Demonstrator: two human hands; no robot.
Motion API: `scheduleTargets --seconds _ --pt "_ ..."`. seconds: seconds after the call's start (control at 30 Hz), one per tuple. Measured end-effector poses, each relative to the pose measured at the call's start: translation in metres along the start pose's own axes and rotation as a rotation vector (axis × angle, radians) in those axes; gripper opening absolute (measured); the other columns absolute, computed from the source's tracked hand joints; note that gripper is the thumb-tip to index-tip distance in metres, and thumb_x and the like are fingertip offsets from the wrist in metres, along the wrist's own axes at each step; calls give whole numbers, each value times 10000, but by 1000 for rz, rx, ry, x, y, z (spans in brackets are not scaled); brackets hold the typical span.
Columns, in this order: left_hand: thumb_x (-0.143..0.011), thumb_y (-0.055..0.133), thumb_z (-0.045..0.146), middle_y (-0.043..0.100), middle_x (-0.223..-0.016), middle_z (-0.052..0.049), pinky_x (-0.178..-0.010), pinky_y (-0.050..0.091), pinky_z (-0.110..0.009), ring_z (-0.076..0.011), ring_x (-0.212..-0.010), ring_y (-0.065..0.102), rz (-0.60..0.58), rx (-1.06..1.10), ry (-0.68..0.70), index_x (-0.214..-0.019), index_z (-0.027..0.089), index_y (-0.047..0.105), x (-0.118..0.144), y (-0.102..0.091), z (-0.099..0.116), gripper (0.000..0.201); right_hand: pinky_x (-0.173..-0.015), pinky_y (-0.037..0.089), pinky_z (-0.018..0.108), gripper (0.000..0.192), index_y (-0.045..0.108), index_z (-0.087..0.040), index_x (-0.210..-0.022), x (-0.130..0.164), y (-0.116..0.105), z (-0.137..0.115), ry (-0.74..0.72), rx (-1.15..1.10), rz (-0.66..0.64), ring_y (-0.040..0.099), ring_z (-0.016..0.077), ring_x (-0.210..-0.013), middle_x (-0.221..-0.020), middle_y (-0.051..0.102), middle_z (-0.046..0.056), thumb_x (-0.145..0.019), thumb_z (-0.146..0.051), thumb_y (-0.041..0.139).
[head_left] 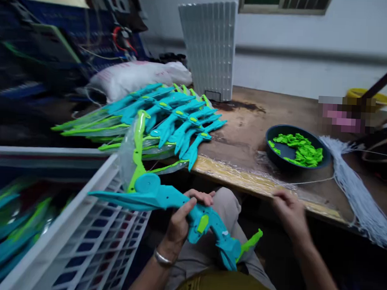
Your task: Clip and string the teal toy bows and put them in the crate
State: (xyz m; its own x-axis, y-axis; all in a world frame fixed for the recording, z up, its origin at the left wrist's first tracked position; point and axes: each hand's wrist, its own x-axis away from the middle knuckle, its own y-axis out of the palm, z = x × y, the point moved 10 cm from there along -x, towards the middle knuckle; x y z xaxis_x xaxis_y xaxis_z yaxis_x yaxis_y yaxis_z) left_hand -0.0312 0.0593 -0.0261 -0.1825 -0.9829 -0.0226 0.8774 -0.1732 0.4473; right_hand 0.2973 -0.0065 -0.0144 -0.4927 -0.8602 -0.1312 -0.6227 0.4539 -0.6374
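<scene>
While the white crate (79, 225) at the far left stands close against the person's knee, holding blurred teal and green pieces, it sits within easy reach of the lap. Just right of it, the left hand (179, 222) is clenched around the middle of a teal toy bow (177, 204), fingers curled over the top of the grip and thumb underneath, wrist bent upward with a metal bangle (162, 258) showing. The bow lies across the lap, one limb pointing left over the crate's rim, the other sloping down to the right and ending in a green tip (251, 241); a green limb in clear wrapping (136, 146) rises from its round hub, so the hold seems meant to steady it at the centre. Above, on the wooden table (247, 117), a fanned pile of similar bows (169, 117) lies near the edge. Further right, a dark bowl (271, 138) of small green parts (300, 148) sits beside a bundle of white strings (356, 188). The right hand (289, 210) rests at the table's front edge, fingers loosely bent, palm down, forearm angled up from the lower right; whether it pinches anything I cannot tell.
</scene>
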Motion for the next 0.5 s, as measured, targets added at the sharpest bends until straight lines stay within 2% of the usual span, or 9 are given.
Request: scheduleTargets --seconds 0.1,0.2,0.27,0.33,0.4,0.5 --pt "-853 699 460 780 -902 -84 -996 532 -513 -309 -994 719 -8 -31 -136 -852 213 665 -8 -7 -19 249 -577 519 271 244 677 -201 -880 33 84 -61 -213 -227 -234 625 171 -623 -724 664 27 -923 -361 498" --pt "-818 760 470 783 -915 -97 -894 561 -449 -317 -978 724 -82 -86 -204 -859 200 687 -15 -16 -24 282 -736 569 289 213 661 -220 -931 60 130 -116 -383 -378 -379 680 174 -769 -851 705 34 -978 -341 493" --pt "-779 799 468 770 -898 -82 -847 564 -413 -287 -897 718 -80 -126 -212 -877 199 697 -16 -27 -25 303 -899 571 338 153 633 -233 -958 72 142 -146 -510 -444 -441 694 183 -868 -897 701 35 -995 -285 494" --pt "-758 805 467 763 -915 -76 -840 563 -403 -268 -852 706 -61 -163 -219 -926 201 715 -15 -37 -26 328 -952 554 370 132 597 -239 -975 83 148 -168 -660 -443 -481 678 188 -873 -884 671 36 -1002 -224 468" --pt "-766 784 473 762 -958 -87 -862 559 -408 -273 -876 701 -54 -153 -226 -948 195 736 -15 -42 -29 336 -845 558 341 136 571 -236 -979 94 152 -180 -787 -382 -520 637 184 -793 -848 638 35 -993 -191 444" --pt "-787 775 438 738 -883 -68 -890 543 -386 -248 -887 682 -25 -29 -218 -871 187 753 -18 -46 -31 266 -661 493 275 129 579 -225 -956 105 158 -180 -825 -378 -647 565 161 -693 -820 627 25 -937 -167 465"
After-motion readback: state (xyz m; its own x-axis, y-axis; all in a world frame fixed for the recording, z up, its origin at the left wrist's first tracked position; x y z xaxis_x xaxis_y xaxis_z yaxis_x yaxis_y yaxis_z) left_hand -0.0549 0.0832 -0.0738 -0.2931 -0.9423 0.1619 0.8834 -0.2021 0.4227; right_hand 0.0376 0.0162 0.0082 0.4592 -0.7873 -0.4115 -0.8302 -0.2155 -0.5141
